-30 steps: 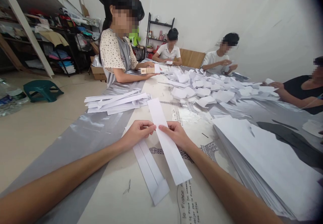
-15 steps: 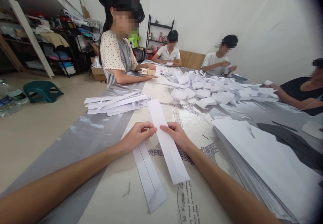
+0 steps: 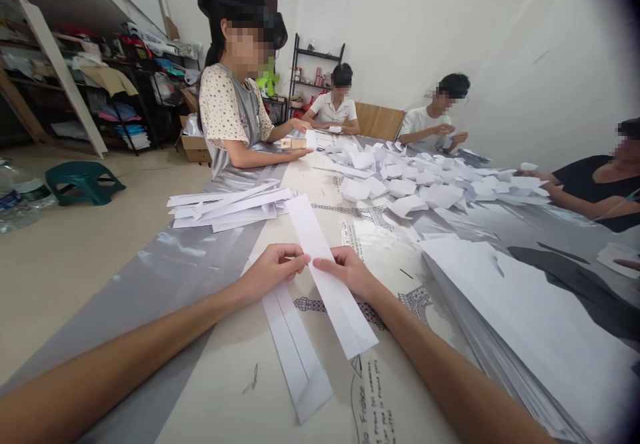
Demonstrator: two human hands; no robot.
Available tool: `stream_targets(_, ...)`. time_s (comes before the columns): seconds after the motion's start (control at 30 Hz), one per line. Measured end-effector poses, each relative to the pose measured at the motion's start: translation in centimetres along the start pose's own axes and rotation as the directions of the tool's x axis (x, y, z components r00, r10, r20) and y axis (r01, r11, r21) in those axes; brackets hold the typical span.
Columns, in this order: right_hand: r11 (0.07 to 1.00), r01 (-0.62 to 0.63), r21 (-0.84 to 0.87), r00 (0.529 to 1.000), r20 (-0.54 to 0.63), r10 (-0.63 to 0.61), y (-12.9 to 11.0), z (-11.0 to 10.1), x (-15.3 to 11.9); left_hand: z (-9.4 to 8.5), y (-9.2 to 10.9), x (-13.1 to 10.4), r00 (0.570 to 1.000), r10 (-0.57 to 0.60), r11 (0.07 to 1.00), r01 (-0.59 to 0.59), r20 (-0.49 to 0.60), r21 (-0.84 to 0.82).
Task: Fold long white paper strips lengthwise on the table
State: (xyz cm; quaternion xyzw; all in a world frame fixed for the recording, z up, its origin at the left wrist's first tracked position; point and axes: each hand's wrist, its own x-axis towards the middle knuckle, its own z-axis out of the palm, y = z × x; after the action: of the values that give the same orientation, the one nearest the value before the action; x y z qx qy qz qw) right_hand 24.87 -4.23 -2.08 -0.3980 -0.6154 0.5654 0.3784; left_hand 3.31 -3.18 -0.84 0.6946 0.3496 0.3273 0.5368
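A long folded strip of white paper (image 3: pixel 335 297) is held tilted above the table, between both hands. My left hand (image 3: pixel 280 267) pinches its left edge between thumb and fingers. On the right side, my right hand (image 3: pixel 347 267) grips it with the thumb on top and the fingers hidden behind. Under the left hand, a second folded paper strip (image 3: pixel 300 364) lies on the printed tablecloth (image 3: pixel 225 384), with a lengthwise fold line showing. Beyond the hands to the left is a pile of folded paper strips (image 3: pixel 230 205).
A tall stack of white paper sheets (image 3: pixel 520 317) stands at the right. Many small folded paper pieces (image 3: pixel 415 177) are heaped farther back. Several people sit around the table; the nearest person (image 3: pixel 235 111) handles a wooden block (image 3: pixel 294 143). A green stool (image 3: pixel 84 181) stands on the floor.
The held strip has turned slightly, its far end shifting left and its near end a little right and up. Both hands keep their grip, nearly in place.
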Motion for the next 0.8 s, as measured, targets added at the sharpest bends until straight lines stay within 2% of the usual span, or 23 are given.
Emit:
stream_targets(0.13,1.0,0.0,0.0,1.0,-0.022,0.0,-0.09,0.15,0.04,0.06,-0.01,-0.04,1.0,0.004,1.0,-0.004,-0.018,-0.02)
stream_targets(0.3,1.0,0.005,0.024,0.998,-0.062,-0.004,-0.09,0.19,0.22,0.07,-0.5,0.21,0.991,0.038,0.998,-0.043,-0.131,-0.042)
stream_targets(0.37,1.0,0.006,0.02,0.997,-0.07,-0.005,-0.1,0.17,0.21,0.06,-0.63,0.33,0.989,0.031,0.998,-0.038,-0.143,-0.052)
stream_targets(0.47,1.0,0.008,0.009,0.997,-0.079,-0.007,-0.14,0.2,0.12,0.09,-0.69,0.4,0.994,0.02,0.999,-0.025,-0.111,-0.043)
stream_targets(0.63,1.0,0.015,-0.007,0.995,-0.096,-0.015,-0.16,0.42,0.03,0.19,-0.48,0.26,1.0,0.027,0.998,-0.028,0.015,0.058)
stream_targets(0.8,1.0,0.019,0.003,0.995,-0.096,-0.018,-0.27,0.54,0.01,0.19,-0.23,0.1,0.999,0.046,0.997,-0.045,-0.012,0.059)
